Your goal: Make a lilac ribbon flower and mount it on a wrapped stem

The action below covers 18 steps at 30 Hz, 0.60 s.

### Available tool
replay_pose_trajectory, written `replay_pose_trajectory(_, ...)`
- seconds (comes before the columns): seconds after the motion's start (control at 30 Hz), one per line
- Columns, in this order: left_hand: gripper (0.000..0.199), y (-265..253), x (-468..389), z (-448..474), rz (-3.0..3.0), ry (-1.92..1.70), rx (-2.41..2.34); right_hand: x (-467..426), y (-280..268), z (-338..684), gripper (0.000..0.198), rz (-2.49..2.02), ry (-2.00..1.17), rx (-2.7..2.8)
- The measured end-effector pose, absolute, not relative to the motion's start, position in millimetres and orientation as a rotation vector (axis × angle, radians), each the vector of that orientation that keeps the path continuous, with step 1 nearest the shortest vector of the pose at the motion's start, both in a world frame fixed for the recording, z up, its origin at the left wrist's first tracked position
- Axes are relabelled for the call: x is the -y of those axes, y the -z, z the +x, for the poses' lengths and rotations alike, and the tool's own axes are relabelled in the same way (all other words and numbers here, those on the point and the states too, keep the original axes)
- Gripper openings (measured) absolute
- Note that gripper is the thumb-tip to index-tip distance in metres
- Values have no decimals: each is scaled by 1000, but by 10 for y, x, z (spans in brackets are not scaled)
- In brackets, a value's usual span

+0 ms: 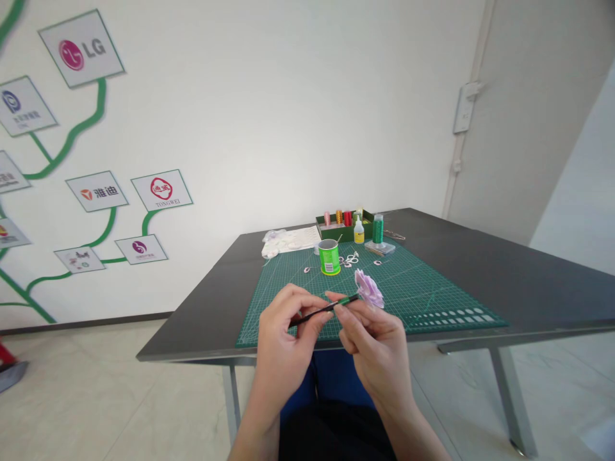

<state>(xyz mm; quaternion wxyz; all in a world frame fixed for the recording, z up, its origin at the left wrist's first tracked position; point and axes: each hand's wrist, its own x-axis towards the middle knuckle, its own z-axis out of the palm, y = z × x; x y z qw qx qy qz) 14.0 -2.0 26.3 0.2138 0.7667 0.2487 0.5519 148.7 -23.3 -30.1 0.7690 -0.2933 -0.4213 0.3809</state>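
My left hand (291, 333) is closed, with thumb and fingers pinching a slim dark stick (314, 313). This stick slants up to the right and has a green stretch near its upper end. There my right hand (376, 336) pinches with thumb and forefinger, its other fingers curled. A pale purple flower (369, 288) stands just beyond the right fingertips, at the stick's upper end. Whether stick and flower are one piece is hidden by the fingers. Both hands are above the near part of the green cutting mat (283, 288).
On the mat stand a bright green can (330, 257), white-handled scissors (352, 259), a glue bottle (359, 231) and a green thread spool (378, 229) on a small clear box. Behind is a dark green box (327, 233) of coloured spools. White cloth (281, 243) lies back left on the black table (202, 301).
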Motion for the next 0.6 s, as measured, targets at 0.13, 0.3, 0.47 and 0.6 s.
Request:
replay_pose_trajectory(0.13, 10, -265, 36, 150, 2128, -1546, -715, 235, 313, 1486, 27, -642, -828, 924)
replay_pose_trajectory(0.3, 7, -277, 24, 132, 2120, -1477, -689, 243, 313, 1489, 28, -617, -814, 938)
replay_pose_trajectory(0.47, 28, -279, -13, 108, 2023, -1239, -598, 256, 301, 1501, 29, -629, -804, 957)
replay_pose_trajectory(0.6, 28, -246, -34, 123, 1905, -1230, -604, 256, 289, 1498, 28, -639, -815, 946)
